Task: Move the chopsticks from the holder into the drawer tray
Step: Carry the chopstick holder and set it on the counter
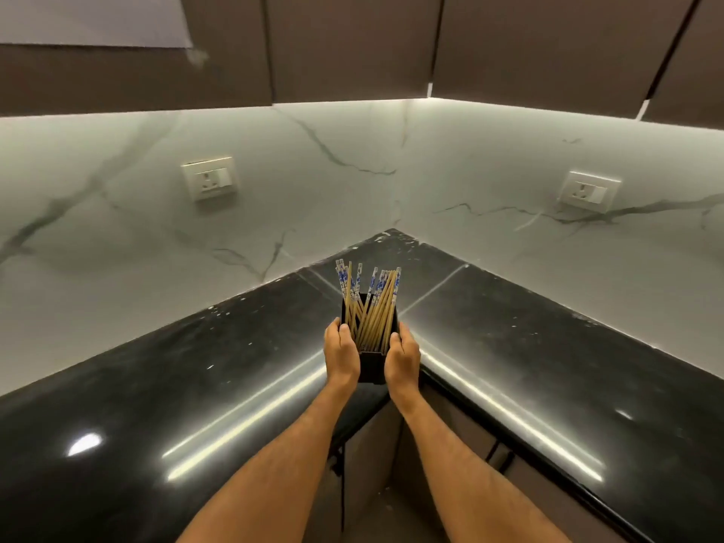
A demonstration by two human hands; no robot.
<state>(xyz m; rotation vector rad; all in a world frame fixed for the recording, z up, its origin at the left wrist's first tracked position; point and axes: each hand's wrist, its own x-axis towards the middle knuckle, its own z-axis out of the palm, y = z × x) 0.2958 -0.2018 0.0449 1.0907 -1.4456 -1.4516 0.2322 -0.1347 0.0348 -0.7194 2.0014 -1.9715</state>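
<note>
A black rectangular holder (370, 366) stands at the inner corner of the black countertop (196, 386). Several wooden chopsticks (370, 311) with blue-and-white patterned tops stick out of it, leaning in different directions. My left hand (341, 354) grips the holder's left side and my right hand (403, 356) grips its right side, thumbs at the rim. No drawer tray is in view.
The L-shaped countertop runs left and right under a white marble backsplash with two wall sockets (209, 178) (589, 191). Dark upper cabinets (352, 45) hang overhead. Lower cabinet fronts (376, 464) sit below the counter corner between my forearms.
</note>
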